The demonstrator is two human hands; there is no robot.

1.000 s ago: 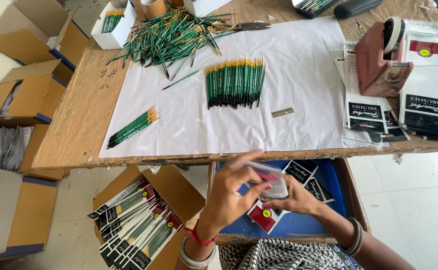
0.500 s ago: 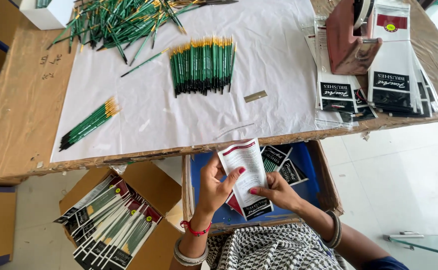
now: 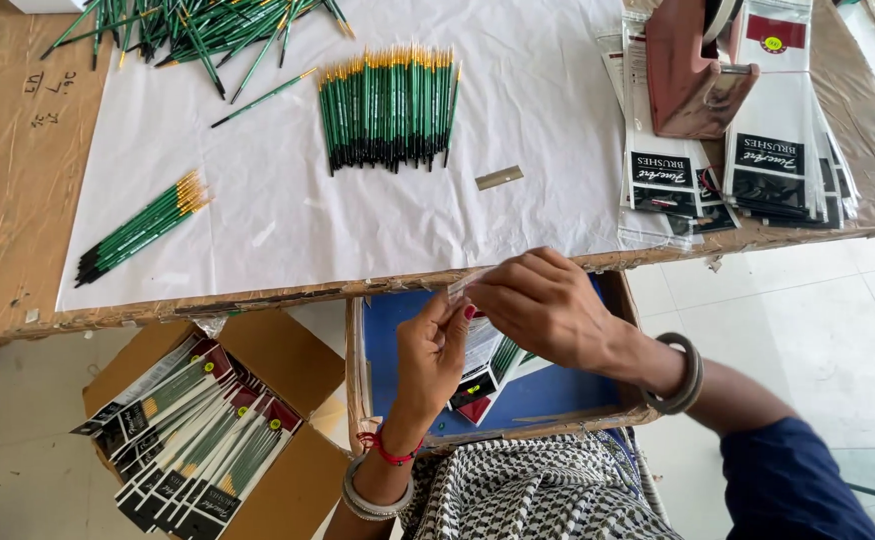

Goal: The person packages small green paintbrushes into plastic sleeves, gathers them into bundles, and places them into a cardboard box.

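Both hands hold one clear plastic brush packet just below the table's front edge, above a blue-lined cardboard box on my lap. My left hand pinches the packet from below. My right hand grips its top edge from above and covers most of it. On the white sheet lies a neat row of green-handled brushes, a small bundle of the same brushes at the left, and a loose heap of brushes at the back.
A dark red tape dispenser stands on stacks of empty printed packets at the right. A cardboard box of filled packets sits on the floor at lower left. A small brass-coloured strip lies on the sheet.
The packet has been raised from facing me to just under the table edge, with my right hand now over its top. The view has shifted, bringing the table nearer.
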